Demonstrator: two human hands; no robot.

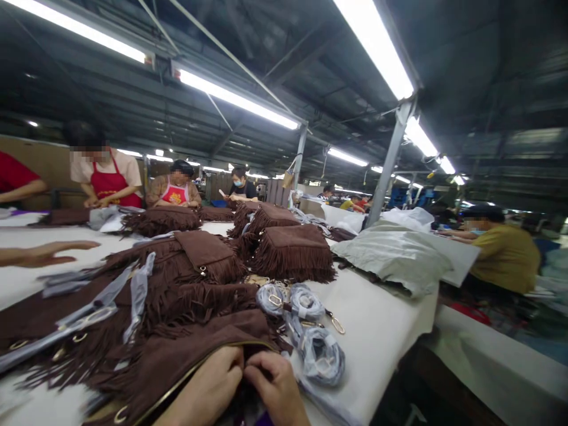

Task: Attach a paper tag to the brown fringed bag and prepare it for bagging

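At the bottom edge my left hand (208, 387) and my right hand (276, 384) meet at the open top of a brown fringed suede bag (177, 355) with a gold zipper. Both hands have their fingers curled and pinch the bag's edge between them. What lies inside the opening is hidden. Just to the right of my right hand lie wrapped bag straps (306, 322) with gold clasps.
More brown fringed bags (293, 248) are piled along the white-covered table (381, 331). Grey plastic sheeting (399, 254) lies at the right. Another person's hand (48, 253) reaches in from the left. Several co-workers in red aprons (109, 183) work at the far side.
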